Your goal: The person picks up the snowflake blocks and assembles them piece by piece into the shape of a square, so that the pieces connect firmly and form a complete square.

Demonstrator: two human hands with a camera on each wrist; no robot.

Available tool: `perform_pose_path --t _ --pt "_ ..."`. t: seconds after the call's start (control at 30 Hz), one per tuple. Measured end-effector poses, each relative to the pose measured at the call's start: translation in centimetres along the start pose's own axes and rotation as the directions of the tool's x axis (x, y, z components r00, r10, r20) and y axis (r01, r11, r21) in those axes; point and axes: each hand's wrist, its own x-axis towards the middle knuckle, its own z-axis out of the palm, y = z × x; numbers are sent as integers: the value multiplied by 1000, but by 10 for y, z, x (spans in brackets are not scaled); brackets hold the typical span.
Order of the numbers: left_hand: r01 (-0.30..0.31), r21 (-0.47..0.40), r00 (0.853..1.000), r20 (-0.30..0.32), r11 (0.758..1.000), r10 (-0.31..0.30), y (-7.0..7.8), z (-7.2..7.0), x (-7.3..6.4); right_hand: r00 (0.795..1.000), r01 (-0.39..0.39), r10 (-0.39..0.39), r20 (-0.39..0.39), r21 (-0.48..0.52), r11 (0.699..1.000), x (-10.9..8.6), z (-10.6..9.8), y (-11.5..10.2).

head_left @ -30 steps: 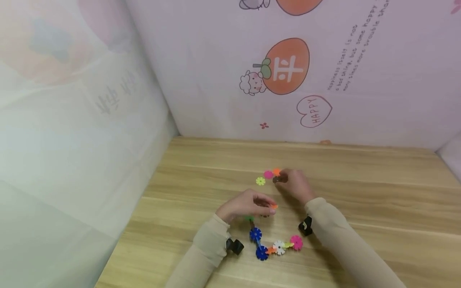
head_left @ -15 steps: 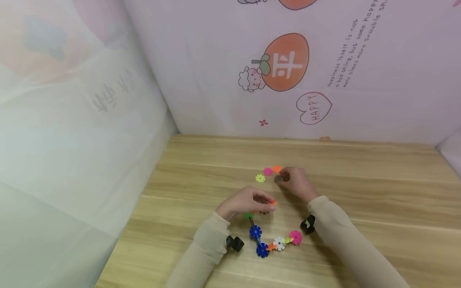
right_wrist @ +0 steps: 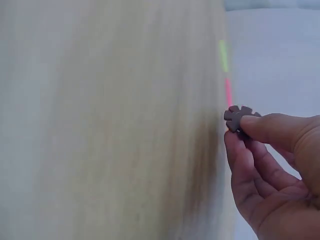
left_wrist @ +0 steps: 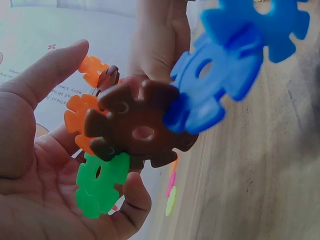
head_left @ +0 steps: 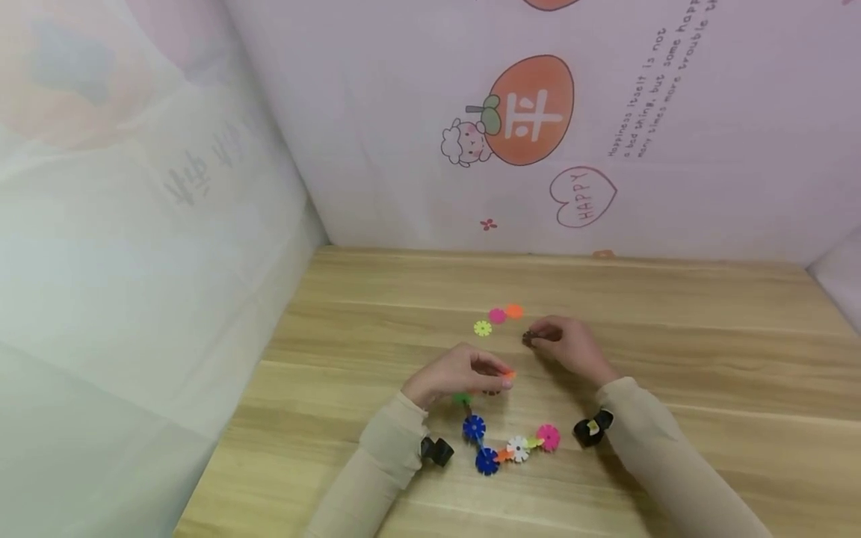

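A chain of interlocked plastic snowflake discs curves from my left hand (head_left: 460,371) toward me, with blue discs (head_left: 474,427), a white disc (head_left: 518,448) and a pink end disc (head_left: 548,438). My left hand pinches the orange disc (left_wrist: 92,70) at its other end between thumb and fingers. Brown (left_wrist: 125,125), green (left_wrist: 100,185) and blue discs of the chain hang across the palm in the left wrist view. My right hand (head_left: 572,347) pinches a single loose brown snowflake disc (right_wrist: 237,119) by thumb and fingertips, to the right of the left hand and farther back.
Loose yellow (head_left: 483,328), pink (head_left: 498,316) and orange (head_left: 514,311) discs lie toward the back of the wooden table (head_left: 706,336). A printed cloth (head_left: 403,149) stands behind the table, and another hangs at the left.
My right hand has drawn the brown disc away from the loose discs, to the right and slightly toward me. The left hand stays nearly in place, and the head view has tilted slightly.
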Motion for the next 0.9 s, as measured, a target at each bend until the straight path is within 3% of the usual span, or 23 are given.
perform_pose_path --t 0.13,0.27,0.4,0.67,0.9 --pt "11 9 1000 3 1000 -11 -1 0 0 996 -83 81 22 108 991 -11 -4 -1" --pt "23 3 1000 2 1000 -23 -2 -1 0 982 -184 168 86 229 956 -24 -10 -7" --pt "23 -9 1000 0 1000 -23 -3 0 0 971 -233 202 131 297 926 -36 -15 -17" --pt "17 -4 1000 -2 1000 -17 0 1 2 966 -254 211 152 372 893 -53 -17 -35" --pt "29 5 1000 -5 1000 -29 -1 2 3 971 -223 155 182 461 859 -60 -9 -44"
